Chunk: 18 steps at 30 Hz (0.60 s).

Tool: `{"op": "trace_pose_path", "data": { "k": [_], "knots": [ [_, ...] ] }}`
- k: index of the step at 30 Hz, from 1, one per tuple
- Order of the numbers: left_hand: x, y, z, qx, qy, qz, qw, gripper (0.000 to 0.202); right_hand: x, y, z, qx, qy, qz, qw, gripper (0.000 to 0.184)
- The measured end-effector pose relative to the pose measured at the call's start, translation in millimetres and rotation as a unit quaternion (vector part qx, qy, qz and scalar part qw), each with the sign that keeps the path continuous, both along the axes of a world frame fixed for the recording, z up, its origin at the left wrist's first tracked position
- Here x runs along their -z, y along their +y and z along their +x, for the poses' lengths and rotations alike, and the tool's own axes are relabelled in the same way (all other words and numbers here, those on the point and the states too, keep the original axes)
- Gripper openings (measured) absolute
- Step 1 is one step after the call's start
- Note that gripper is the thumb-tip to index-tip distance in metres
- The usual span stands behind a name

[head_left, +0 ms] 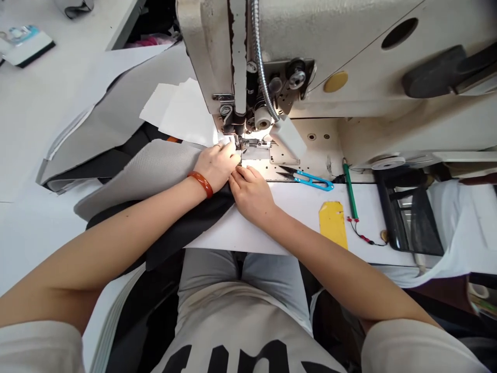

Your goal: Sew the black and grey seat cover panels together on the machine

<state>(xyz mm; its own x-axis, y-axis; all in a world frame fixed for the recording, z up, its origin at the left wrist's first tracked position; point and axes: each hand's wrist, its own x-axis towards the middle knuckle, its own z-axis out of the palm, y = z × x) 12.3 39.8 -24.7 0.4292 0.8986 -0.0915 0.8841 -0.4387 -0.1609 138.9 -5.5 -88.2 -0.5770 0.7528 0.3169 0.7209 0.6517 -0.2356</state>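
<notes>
My left hand (217, 165), with a red bangle on the wrist, lies on grey mesh fabric (155, 168), its fingertips pressed together right at the presser foot (241, 145) of a cream sewing machine (349, 57). My right hand (250, 191) sits just below it, fingers curled down onto the edge of black fabric (194, 223) that runs toward my lap. Both hands pinch the layered fabric in front of the needle.
Blue thread snips (310, 180) lie right of the needle plate. A green pencil (349, 189), a yellow tag (333, 223) and a black tray (407, 212) are further right. Grey and white cut pieces (116, 103) are piled at the left, and a card (23, 44) lies at the far left.
</notes>
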Motion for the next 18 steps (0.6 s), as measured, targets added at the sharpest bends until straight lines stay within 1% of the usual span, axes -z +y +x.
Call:
{"op": "trace_pose_path", "data": {
  "k": [2,4,7,10,12,15,18],
  "knots": [
    [-2.2,-2,-1,0.018,0.027,-0.017,0.999,0.031,1.1,-2,1,-0.013,-0.004,0.022,1.000,0.039],
    [-4.2,-1,-4,0.031,0.038,-0.033,0.998,0.029,2.1,-7,3,-0.043,-0.010,0.043,0.998,0.037],
    [-5.2,1,-6,0.016,0.019,-0.054,0.998,0.028,2.4,-13,3,-0.068,-0.014,0.046,0.997,0.035],
    [-4.0,0,-5,0.003,0.013,-0.069,0.998,0.028,-0.2,-13,2,-0.060,-0.027,0.044,0.997,0.036],
    [-2.9,-1,-3,0.011,0.026,-0.072,0.997,0.026,-3.4,-11,1,-0.055,-0.041,0.041,0.997,0.037],
    [-0.4,0,-1,0.015,0.039,-0.063,0.997,0.025,-8.1,-5,0,-0.039,-0.052,0.008,0.998,0.038],
    [4.0,7,0,0.026,0.046,-0.048,0.997,0.028,-10.7,2,0,-0.028,-0.044,-0.028,0.998,0.037]
  ]
}}
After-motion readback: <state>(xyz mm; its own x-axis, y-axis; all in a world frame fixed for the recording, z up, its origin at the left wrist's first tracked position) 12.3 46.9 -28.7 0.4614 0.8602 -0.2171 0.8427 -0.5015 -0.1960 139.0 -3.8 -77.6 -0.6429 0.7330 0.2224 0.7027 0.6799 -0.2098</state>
